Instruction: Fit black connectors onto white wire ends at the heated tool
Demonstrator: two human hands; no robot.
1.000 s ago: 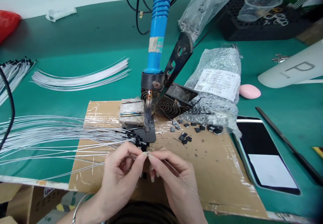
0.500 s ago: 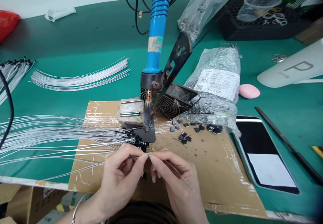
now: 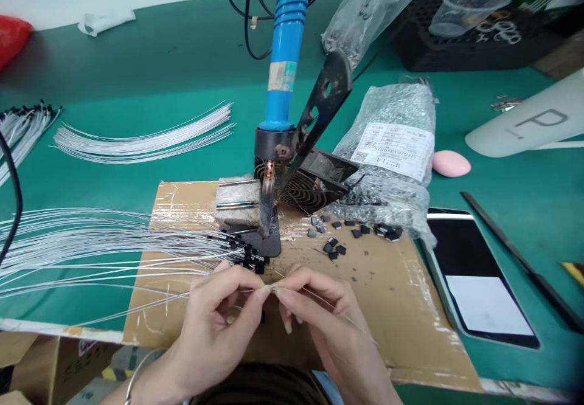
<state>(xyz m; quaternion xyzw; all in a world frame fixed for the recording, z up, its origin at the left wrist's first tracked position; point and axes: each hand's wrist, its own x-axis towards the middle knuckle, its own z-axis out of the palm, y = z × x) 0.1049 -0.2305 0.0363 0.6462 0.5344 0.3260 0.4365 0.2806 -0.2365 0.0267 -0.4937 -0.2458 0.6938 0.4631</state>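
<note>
- As left hand (image 3: 219, 320) and right hand (image 3: 328, 323) meet at fingertips, both grips clamped on thin wire (image 3: 316, 296)
- cardboard (image 3: 392, 308) under them, at table's (image 3: 137, 89) near edge

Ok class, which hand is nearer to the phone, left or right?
Right. The right hand is left of the phone, over the cardboard; the left hand is farther left, beyond it.

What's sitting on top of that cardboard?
On the cardboard lie small black pieces and black-tipped white wires, among other things. What's under the left hand and right hand is covered.
</note>
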